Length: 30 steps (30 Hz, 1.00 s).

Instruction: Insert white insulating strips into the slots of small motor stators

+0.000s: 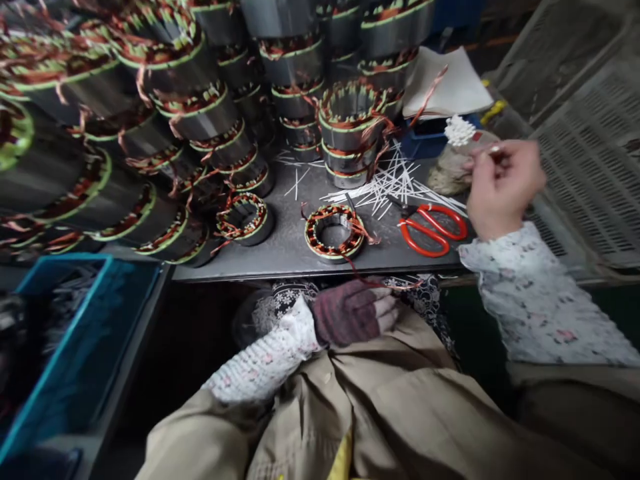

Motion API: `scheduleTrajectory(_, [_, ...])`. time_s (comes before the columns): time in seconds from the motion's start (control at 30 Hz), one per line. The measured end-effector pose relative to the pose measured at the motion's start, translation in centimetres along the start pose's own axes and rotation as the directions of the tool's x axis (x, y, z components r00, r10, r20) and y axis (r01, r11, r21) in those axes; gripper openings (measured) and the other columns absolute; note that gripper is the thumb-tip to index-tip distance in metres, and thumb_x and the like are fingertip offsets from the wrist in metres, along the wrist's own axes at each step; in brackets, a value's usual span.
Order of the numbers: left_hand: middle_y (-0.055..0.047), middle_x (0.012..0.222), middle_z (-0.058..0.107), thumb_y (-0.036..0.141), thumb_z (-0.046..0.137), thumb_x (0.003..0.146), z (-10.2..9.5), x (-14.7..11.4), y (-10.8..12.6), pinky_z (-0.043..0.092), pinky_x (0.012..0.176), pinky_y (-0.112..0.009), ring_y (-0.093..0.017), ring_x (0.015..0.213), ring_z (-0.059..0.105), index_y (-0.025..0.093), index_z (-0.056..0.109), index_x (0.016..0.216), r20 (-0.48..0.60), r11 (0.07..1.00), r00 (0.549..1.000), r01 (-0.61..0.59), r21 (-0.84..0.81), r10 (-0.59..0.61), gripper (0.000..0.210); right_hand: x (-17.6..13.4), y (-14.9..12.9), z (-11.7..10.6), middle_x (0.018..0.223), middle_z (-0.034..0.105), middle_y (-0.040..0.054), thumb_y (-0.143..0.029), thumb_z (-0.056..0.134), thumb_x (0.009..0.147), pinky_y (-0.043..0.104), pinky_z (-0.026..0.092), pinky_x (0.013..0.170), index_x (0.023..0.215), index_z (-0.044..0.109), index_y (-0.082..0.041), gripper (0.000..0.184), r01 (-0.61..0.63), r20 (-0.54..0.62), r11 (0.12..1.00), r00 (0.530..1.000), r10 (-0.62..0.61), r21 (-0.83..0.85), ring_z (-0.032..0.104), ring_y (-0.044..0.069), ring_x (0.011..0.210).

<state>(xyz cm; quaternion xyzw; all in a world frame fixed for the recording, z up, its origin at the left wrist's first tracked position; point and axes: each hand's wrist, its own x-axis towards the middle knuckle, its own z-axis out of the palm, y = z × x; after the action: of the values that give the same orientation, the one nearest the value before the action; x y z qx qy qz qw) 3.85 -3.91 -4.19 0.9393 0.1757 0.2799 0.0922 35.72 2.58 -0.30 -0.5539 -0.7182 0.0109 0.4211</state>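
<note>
On the bench edge lies a wound stator (334,233) with copper coils and a yellow-green rim. A reddish wire lead (353,267) runs from it down to my left hand (355,312), in a striped maroon fingerless glove; the fingers are closed together on the lead at my lap. My right hand (505,183), bare, is raised at the right with thumb and fingertips pinched; what they hold is too small to make out. Just beyond it a bundle of thin white tubes (459,131) stands in a dull cloth-like holder (447,170).
Red-handled scissors (433,230) and loose white tubes (395,180) lie right of the stator. Another small stator (245,219) sits to its left. Tall stator stacks (200,113) fill the back and left. A blue bin (65,333) stands at lower left, white paper (445,80) behind.
</note>
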Motion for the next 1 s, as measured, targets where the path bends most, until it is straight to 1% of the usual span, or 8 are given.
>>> scheduleTrajectory(0.07, [-0.002, 0.135, 0.073, 0.039, 0.061, 0.101, -0.2, 1.5, -0.2, 0.053, 0.115, -0.039, -0.019, 0.127, 0.069, 0.031, 0.064, 0.135, -0.123, 0.988, 0.992, 0.026, 0.155, -0.007, 0.035, -2.1, -2.7, 0.9, 0.114, 0.072, 0.0127, -0.043, 0.06, 0.099, 0.052, 0.062, 0.088, 0.095, 0.067, -0.022, 0.023, 0.01, 0.021, 0.997, 1.0, -0.011, 0.082, 0.071, 0.03, 0.11])
scheduleTrajectory(0.17, [-0.014, 0.134, 0.073, 0.04, 0.066, 0.1, -1.5, 2.8, -2.1, 0.039, 0.125, -0.056, -0.029, 0.131, 0.066, 0.015, 0.062, 0.137, -0.31, 0.888, 0.932, 0.298, 0.35, -0.19, 0.045, -5.8, -6.7, 2.0, 0.11, 0.075, 0.0111, -0.043, 0.06, 0.099, 0.052, 0.064, 0.087, 0.089, 0.065, -0.023, 0.022, 0.052, 0.027, 0.983, 0.998, -0.057, 0.175, 0.074, 0.028, 0.106])
scheduleTrajectory(0.37, [-0.004, 0.099, 0.081, 0.049, 0.073, 0.094, -2.4, 3.1, -4.8, 0.051, 0.107, -0.045, -0.024, 0.1, 0.073, 0.023, 0.077, 0.105, -0.185, 0.885, 0.898, 0.431, 0.179, -0.4, 0.029, -10.0, -10.8, 3.2, 0.106, 0.08, 0.0091, -0.023, 0.049, 0.101, 0.046, 0.067, 0.083, 0.092, 0.06, -0.026, 0.014, 0.342, -0.092, 0.89, 0.94, -0.33, 0.303, 0.077, 0.025, 0.105])
scheduleTrajectory(0.47, [-0.004, 0.104, 0.081, 0.044, 0.071, 0.095, -2.2, 3.5, -4.5, 0.051, 0.105, -0.045, -0.024, 0.105, 0.073, 0.023, 0.077, 0.105, -0.162, 0.891, 0.904, 0.42, 0.175, -0.395, 0.024, -10.5, -11.0, 3.4, 0.09, 0.079, 0.0065, -0.016, 0.05, 0.097, 0.04, 0.066, 0.072, 0.091, 0.06, -0.026, 0.015, 0.276, -0.071, 0.896, 0.961, -0.269, 0.346, 0.078, 0.023, 0.084])
scheduleTrajectory(0.63, [-0.006, 0.114, 0.08, 0.037, 0.061, 0.102, -2.3, 3.2, -4.4, 0.05, 0.113, -0.046, -0.023, 0.111, 0.074, 0.02, 0.072, 0.11, -0.189, 0.936, 0.951, 0.281, 0.211, -0.243, 0.022, -10.6, -11.1, 3.3, 0.077, 0.075, 0.0026, -0.011, 0.05, 0.093, 0.032, 0.061, 0.063, 0.09, 0.064, -0.025, 0.019, 0.171, -0.06, 0.903, 0.985, -0.16, 0.394, 0.074, 0.019, 0.07])
scheduleTrajectory(0.8, [-0.011, 0.117, 0.076, 0.044, 0.065, 0.098, -2.3, 2.4, -5.1, 0.046, 0.122, -0.048, -0.025, 0.117, 0.072, 0.014, 0.052, 0.145, -0.145, 0.94, 0.95, 0.299, 0.166, -0.277, 0.057, -10.1, -11.2, 3.3, 0.074, 0.074, 0.0004, -0.015, 0.05, 0.094, 0.031, 0.058, 0.062, 0.083, 0.066, -0.025, 0.021, 0.023, 0.056, 0.931, 0.997, -0.046, 0.363, 0.07, 0.017, 0.063])
scheduleTrajectory(0.9, [-0.011, 0.12, 0.075, 0.042, 0.066, 0.098, -1.6, 2.3, -4.9, 0.046, 0.122, -0.049, -0.027, 0.123, 0.069, 0.017, 0.042, 0.155, -0.154, 0.939, 0.939, 0.326, 0.11, -0.308, 0.067, -9.1, -11.4, 4.6, 0.08, 0.077, 0.0013, -0.016, 0.051, 0.096, 0.031, 0.058, 0.065, 0.085, 0.067, -0.024, 0.021, -0.018, 0.038, 0.929, 0.999, 0.004, 0.369, 0.073, 0.018, 0.069])
scheduleTrajectory(1.0, [-0.017, 0.144, 0.064, 0.043, 0.061, 0.101, -0.2, 2.4, -4.4, 0.051, 0.118, -0.046, -0.027, 0.132, 0.065, 0.02, 0.036, 0.158, -0.259, 0.911, 0.875, 0.403, -0.081, -0.41, 0.066, -7.6, -11.5, 6.5, 0.082, 0.078, 0.0022, -0.023, 0.06, 0.096, 0.031, 0.06, 0.068, 0.084, 0.069, -0.023, 0.015, -0.123, 0.023, 0.9, 0.992, 0.125, 0.419, 0.074, 0.018, 0.073])
